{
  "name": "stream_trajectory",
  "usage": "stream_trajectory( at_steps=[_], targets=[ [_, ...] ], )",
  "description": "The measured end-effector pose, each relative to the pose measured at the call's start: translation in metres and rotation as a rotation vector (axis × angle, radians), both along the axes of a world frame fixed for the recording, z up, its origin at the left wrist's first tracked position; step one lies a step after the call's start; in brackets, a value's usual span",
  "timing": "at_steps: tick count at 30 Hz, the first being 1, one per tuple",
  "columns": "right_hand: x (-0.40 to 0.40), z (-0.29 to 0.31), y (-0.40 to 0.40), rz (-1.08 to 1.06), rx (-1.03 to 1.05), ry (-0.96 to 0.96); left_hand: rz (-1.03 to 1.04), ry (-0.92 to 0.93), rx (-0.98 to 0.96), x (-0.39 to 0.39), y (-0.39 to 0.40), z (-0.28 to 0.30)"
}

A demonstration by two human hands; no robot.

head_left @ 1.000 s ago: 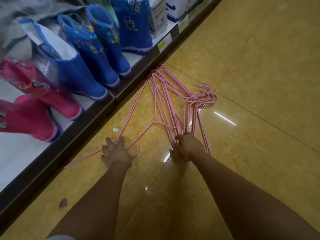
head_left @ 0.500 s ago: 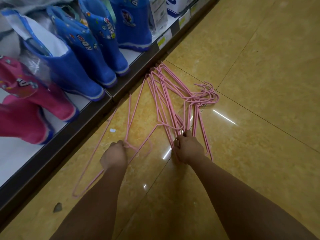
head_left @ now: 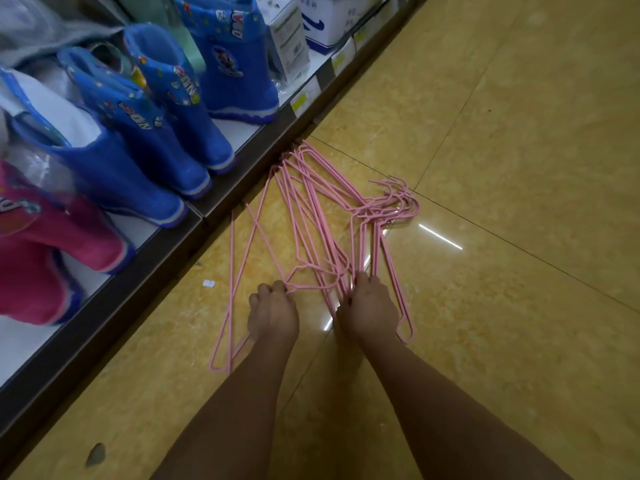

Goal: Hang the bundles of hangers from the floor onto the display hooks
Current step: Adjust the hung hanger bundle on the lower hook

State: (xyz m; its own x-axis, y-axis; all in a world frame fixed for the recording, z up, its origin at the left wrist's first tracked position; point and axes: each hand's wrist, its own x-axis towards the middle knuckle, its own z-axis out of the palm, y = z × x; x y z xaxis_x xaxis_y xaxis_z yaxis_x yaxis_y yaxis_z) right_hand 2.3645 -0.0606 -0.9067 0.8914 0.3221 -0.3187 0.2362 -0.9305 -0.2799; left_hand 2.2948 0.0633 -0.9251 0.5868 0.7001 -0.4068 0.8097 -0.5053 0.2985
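Gripping pink hangers, both hands, left hand, right hand

Blue rain boots and pink boots standing on low shelf; white boxes sitting behind; yellow tile floor gleaming.

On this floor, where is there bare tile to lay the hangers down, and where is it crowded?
Bare tile lies right of the pink hangers, past the light streak, and near the forearms. It is crowded between the shelf edge and the hanger hooks, where the left hand and right hand grip wires.
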Motion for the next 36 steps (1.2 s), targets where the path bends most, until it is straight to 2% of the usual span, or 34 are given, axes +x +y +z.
stream_trajectory(
  at_steps=[2, 5, 8, 11, 13, 17, 21, 24, 28, 31, 34, 36],
  targets=[
    [0.004, 0.0, -0.006, -0.08, -0.028, -0.038, 0.044, 0.006, 0.002, 0.001, -0.003, -0.003],
    [0.013, -0.005, -0.013, -0.108, -0.067, -0.023, -0.058, 0.111, 0.028, 0.001, -0.001, -0.007],
    [0.025, -0.011, -0.014, -0.18, -0.062, 0.126, -0.041, 0.131, -0.024, 0.0, 0.004, -0.01],
    [0.035, -0.014, -0.012, -0.317, -0.034, 0.278, 0.01, -0.071, -0.052, 0.006, -0.003, 0.001],
    [0.035, -0.015, -0.01, -0.336, -0.052, 0.316, 0.124, -0.223, -0.145, 0.024, -0.012, 0.011],
    [0.031, -0.016, -0.012, -0.275, -0.124, 0.149, 0.328, -0.456, -0.456, 0.069, -0.039, 0.014],
    [0.031, -0.023, -0.019, -0.3, -0.122, 0.066, 0.249, -0.391, -0.547, 0.091, -0.057, 0.013],
    [0.024, -0.025, -0.025, -0.329, -0.021, 0.173, 0.18, -0.308, -0.611, 0.095, -0.064, 0.008],
    [0.019, -0.023, -0.022, -0.527, 0.336, 0.39, 0.153, -0.257, -0.699, 0.098, -0.074, 0.007],
    [0.025, -0.022, -0.019, -0.652, 0.542, 0.488, 0.367, -0.247, -0.955, 0.1, -0.079, 0.015],
    [0.031, -0.01, -0.016, -0.644, 0.587, 0.552, 0.579, -0.181, -1.192, 0.101, -0.074, 0.022],
    [0.031, -0.019, -0.017, -0.642, 0.562, 0.565, 0.584, -0.212, -1.244, 0.099, -0.073, 0.027]
  ],
)
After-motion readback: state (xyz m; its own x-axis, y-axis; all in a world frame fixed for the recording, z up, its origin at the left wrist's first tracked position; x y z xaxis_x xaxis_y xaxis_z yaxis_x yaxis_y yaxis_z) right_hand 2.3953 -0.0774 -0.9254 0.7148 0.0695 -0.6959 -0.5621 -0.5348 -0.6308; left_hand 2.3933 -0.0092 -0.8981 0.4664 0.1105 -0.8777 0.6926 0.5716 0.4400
